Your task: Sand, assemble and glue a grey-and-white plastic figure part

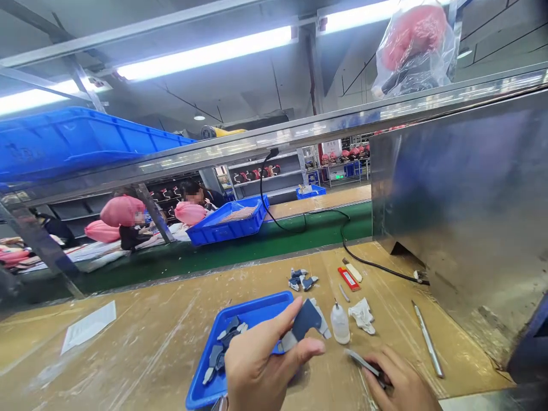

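Note:
My left hand [261, 365] pinches a dark blue-grey cut piece [306, 322] between thumb and fingers, above the right end of a small blue tray [252, 314] that holds several similar grey pieces [225, 342]. My right hand [400, 385] is closed around a thin metal tool [362, 362], low on the bench at the bottom edge of view. A small white squeeze bottle [340, 324] stands just right of the held piece, between the two hands.
On the bench lie a crumpled white cloth [362, 314], a metal rod [427, 339], a red lighter [349, 278], several loose grey pieces [302, 279] and a paper sheet [88, 326]. A steel box [462, 200] stands right. Beyond the green belt [257, 245], people sit by a blue bin [229, 222].

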A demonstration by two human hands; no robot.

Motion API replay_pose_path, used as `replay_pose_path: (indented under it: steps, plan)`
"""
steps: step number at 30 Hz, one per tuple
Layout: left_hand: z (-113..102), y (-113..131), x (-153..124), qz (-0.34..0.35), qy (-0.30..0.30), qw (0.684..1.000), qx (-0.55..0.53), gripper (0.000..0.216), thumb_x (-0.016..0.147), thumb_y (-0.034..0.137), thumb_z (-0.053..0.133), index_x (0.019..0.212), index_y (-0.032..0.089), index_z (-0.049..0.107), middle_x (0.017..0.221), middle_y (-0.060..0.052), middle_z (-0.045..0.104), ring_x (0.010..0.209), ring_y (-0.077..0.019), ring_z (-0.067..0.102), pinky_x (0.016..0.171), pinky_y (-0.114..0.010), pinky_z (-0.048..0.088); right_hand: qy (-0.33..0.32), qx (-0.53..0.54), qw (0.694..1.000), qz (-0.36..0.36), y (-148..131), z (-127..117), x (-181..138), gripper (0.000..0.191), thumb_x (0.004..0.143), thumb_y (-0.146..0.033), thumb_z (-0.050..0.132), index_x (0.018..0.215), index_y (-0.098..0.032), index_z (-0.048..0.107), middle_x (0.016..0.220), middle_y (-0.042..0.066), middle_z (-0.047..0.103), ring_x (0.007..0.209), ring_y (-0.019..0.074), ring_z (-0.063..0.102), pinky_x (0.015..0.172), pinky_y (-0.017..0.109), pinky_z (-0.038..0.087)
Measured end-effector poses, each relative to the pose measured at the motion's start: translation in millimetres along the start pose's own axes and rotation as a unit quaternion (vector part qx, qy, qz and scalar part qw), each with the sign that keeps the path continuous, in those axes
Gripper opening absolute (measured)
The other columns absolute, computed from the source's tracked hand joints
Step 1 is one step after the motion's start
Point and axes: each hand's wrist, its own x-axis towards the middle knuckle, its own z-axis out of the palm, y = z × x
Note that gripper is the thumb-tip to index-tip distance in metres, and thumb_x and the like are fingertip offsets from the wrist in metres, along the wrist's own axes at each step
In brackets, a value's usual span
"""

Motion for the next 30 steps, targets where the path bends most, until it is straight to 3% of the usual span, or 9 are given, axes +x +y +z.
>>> replay_pose_path:
  steps: [9, 13, 16, 19, 22, 25, 27, 30]
  plan:
    - [5, 12, -8, -0.032, 0.009, 0.999, -0.022, 0.038, 0.076, 0.061, 0.075, 0.103, 0.035, 0.078, 0.07, 0.002, 0.076, 0.05, -0.0132, 0.063, 0.055, -0.022, 0.051, -0.019, 0.03, 0.999, 0.022, 1, 0, -3, 0.027, 0.098, -0.036, 0.045, 0.092, -0.026, 0.069, 0.085, 0.004, 0.068, 0.076, 0.0191, 0.068, 0.067, 0.029, 0.054]
    - [8, 12, -13, -0.118, -0.005, 0.991, -0.068, 0.036, 0.075, 0.064, 0.075, 0.098, 0.036, 0.079, 0.074, 0.0, 0.077, 0.057, -0.0156, 0.067, 0.06, -0.023, 0.054, -0.014, 0.022, 0.999, 0.02, -1, -2, -1, 0.027, 0.099, -0.037, 0.045, 0.09, -0.026, 0.069, 0.083, 0.002, 0.067, 0.076, 0.0188, 0.068, 0.066, 0.029, 0.053]
    - [15, 18, -19, -0.235, -0.012, 0.959, -0.16, 0.034, 0.076, 0.064, 0.074, 0.09, 0.034, 0.081, 0.07, -0.002, 0.075, 0.058, -0.0156, 0.067, 0.061, -0.021, 0.054, -0.021, 0.021, 0.999, 0.022, -3, -4, -1, 0.028, 0.099, -0.037, 0.045, 0.09, -0.026, 0.069, 0.084, 0.003, 0.067, 0.076, 0.0186, 0.067, 0.065, 0.028, 0.052]
    - [26, 26, -30, -0.384, 0.0, 0.875, -0.294, 0.044, 0.073, 0.066, 0.075, 0.087, 0.024, 0.081, 0.055, -0.004, 0.069, 0.049, -0.0163, 0.064, 0.05, -0.022, 0.053, -0.031, 0.026, 0.999, 0.029, -4, -6, -1, 0.028, 0.1, -0.039, 0.044, 0.093, -0.025, 0.068, 0.086, 0.004, 0.067, 0.077, 0.019, 0.067, 0.067, 0.029, 0.053]
    - [38, 30, -41, -0.507, 0.045, 0.767, -0.391, 0.058, 0.065, 0.07, 0.079, 0.086, 0.016, 0.079, 0.043, -0.004, 0.06, 0.039, -0.0149, 0.059, 0.04, -0.018, 0.047, -0.031, 0.032, 0.998, 0.037, -3, -6, -3, 0.028, 0.099, -0.041, 0.046, 0.094, -0.025, 0.068, 0.087, 0.004, 0.067, 0.078, 0.0193, 0.067, 0.066, 0.029, 0.053]
    - [50, 29, -45, -0.598, 0.103, 0.647, -0.462, 0.066, 0.054, 0.068, 0.085, 0.093, 0.016, 0.075, 0.04, 0.003, 0.054, 0.033, -0.0104, 0.054, 0.033, -0.012, 0.039, -0.031, 0.031, 0.998, 0.04, -1, -6, -5, 0.03, 0.099, -0.044, 0.046, 0.094, -0.025, 0.069, 0.086, 0.005, 0.068, 0.077, 0.0194, 0.067, 0.066, 0.029, 0.053]
    - [57, 26, -42, -0.642, 0.153, 0.569, -0.49, 0.054, 0.065, 0.06, 0.084, 0.094, 0.016, 0.072, 0.042, 0.007, 0.051, 0.032, -0.0069, 0.052, 0.032, -0.008, 0.036, -0.033, 0.031, 0.998, 0.038, 0, -6, -6, 0.032, 0.099, -0.047, 0.046, 0.095, -0.025, 0.069, 0.087, 0.005, 0.068, 0.077, 0.0195, 0.067, 0.066, 0.029, 0.053]
    - [64, 20, -32, -0.708, 0.214, 0.454, -0.498, 0.029, 0.096, 0.044, 0.058, 0.089, 0.016, 0.065, 0.042, 0.008, 0.046, 0.029, -0.0048, 0.05, 0.03, -0.005, 0.033, -0.034, 0.028, 0.998, 0.036, 0, -7, -6, 0.033, 0.099, -0.048, 0.047, 0.096, -0.025, 0.069, 0.087, 0.006, 0.069, 0.076, 0.0193, 0.067, 0.067, 0.028, 0.054]
